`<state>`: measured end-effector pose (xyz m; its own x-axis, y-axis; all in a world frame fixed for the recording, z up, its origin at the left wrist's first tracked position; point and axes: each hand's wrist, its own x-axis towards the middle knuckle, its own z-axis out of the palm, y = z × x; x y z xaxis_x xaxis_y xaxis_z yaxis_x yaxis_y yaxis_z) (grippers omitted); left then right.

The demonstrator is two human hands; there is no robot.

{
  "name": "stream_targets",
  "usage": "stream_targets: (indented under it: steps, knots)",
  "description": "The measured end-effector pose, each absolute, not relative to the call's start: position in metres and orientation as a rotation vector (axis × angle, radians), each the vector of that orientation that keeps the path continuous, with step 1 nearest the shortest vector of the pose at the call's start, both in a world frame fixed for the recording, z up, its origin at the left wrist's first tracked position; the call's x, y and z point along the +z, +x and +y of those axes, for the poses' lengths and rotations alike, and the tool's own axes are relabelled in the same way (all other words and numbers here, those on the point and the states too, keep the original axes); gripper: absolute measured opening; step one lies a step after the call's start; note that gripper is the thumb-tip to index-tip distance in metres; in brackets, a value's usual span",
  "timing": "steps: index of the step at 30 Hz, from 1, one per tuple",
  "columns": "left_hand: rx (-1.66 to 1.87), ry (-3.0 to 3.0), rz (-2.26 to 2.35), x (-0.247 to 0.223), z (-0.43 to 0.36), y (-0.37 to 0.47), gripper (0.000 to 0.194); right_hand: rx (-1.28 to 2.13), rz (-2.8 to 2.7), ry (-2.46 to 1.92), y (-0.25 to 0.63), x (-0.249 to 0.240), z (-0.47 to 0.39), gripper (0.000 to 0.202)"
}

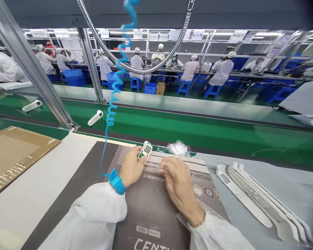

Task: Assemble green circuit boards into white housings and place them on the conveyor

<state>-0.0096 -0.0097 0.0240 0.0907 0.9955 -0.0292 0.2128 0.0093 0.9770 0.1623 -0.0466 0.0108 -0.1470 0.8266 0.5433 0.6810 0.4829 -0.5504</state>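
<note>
My left hand (131, 167), with a blue wrist strap (117, 181) on it, grips a small white handheld device (147, 148) that has a little grey screen. Part of a green circuit board shows along its side. My right hand (177, 184) is just to the right, apart from the device, fingers curled and tips pinched together. Whatever is between them, if anything, is hidden. Under both hands lies a dark printed cardboard sheet (146, 198) marked MONTECH. Several long white plastic casing parts (246, 201) are stacked to the right, the nearest with a screen window.
Crumpled clear plastic (179, 148) sits at the bench's far edge. Beyond runs a green conveyor belt (198, 128) carrying white devices (95, 118). A coiled blue cord (111, 114) and a metal hose (141, 71) hang ahead. Brown cardboard (15, 149) lies left; people (137, 60) work far behind.
</note>
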Motion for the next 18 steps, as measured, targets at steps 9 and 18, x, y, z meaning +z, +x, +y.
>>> stream_targets:
  steps: [9,18]
  knots:
    - [1.048,1.083,1.038,0.031,-0.012,-0.011,0.044,-0.06,-1.621,-1.95,0.215,0.009,0.029,0.015]
    - [1.019,0.952,1.048,0.038,-0.015,-0.006,0.046,-0.323,-1.826,-2.057,0.302,0.028,-0.031,0.02]
